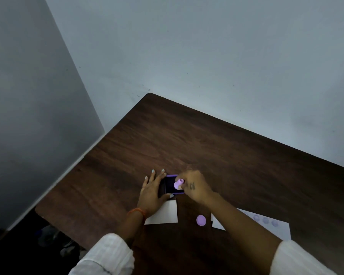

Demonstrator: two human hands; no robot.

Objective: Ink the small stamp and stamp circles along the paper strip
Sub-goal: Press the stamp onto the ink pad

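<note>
A small lilac stamp point(178, 184) is pinched in my right hand point(197, 187) and held on the dark pad of a purple-rimmed ink pad point(172, 185). My left hand point(152, 190) lies beside the pad's left edge with fingers spread flat on the table and the thumb against the pad's near rim. A white paper strip point(270, 225) lies at the right under my right forearm, with several pale purple circles stamped along it.
A round lilac cap or second stamp point(201, 220) sits on the dark wooden table point(207, 147) between a blank white paper point(165, 214) and the strip. The table's far corner meets grey walls; the left edge drops to a dark floor.
</note>
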